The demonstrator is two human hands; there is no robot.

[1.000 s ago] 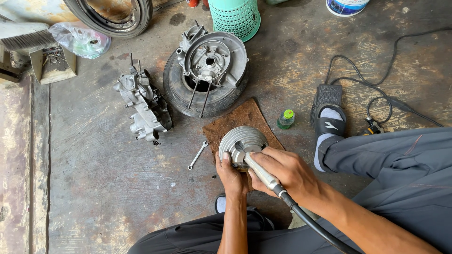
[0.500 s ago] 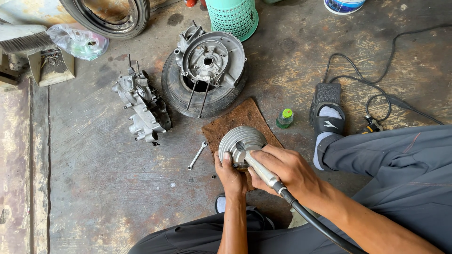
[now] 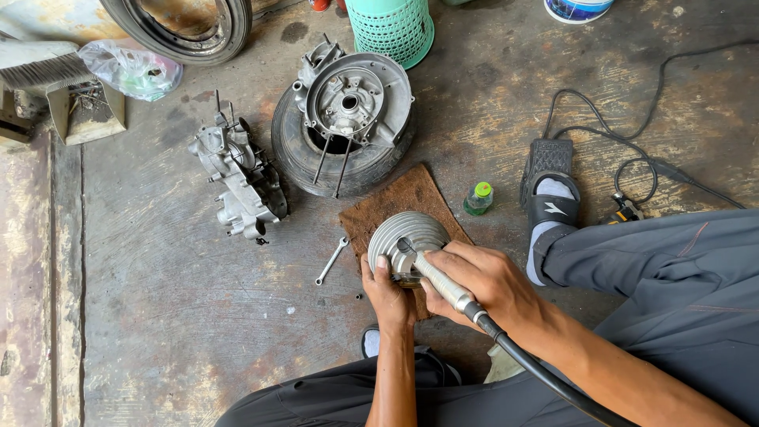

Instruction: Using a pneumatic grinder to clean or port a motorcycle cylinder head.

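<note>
The finned metal cylinder (image 3: pixel 409 239) sits on a brown mat (image 3: pixel 399 202) on the concrete floor (image 3: pixel 174 316), just ahead of the person's knees. The left hand (image 3: pixel 387 296) has its fingers closed on the cylinder's near edge at about 6 o'clock, steadying it. The right hand (image 3: pixel 482 285) has its fingers wrapped around a slim rotary tool handpiece (image 3: pixel 439 278). The handpiece's long axis runs from 4 o'clock up to 10 o'clock, its tip resting at the cylinder's centre; its black flexible shaft (image 3: pixel 545 375) trails off toward 5 o'clock.

At 9 o'clock of the cylinder, just off the mat's edge, lies a small wrench (image 3: pixel 332 260), with bare floor beyond it to the left. At 12 o'clock the tyre with its engine casing (image 3: pixel 348 119) touches the mat's far edge. A second casing half (image 3: pixel 237 178) lies at 10 o'clock. A small green-capped bottle (image 3: pixel 478 198) stands at 2 o'clock, near the sandalled foot (image 3: pixel 549 198).
</note>
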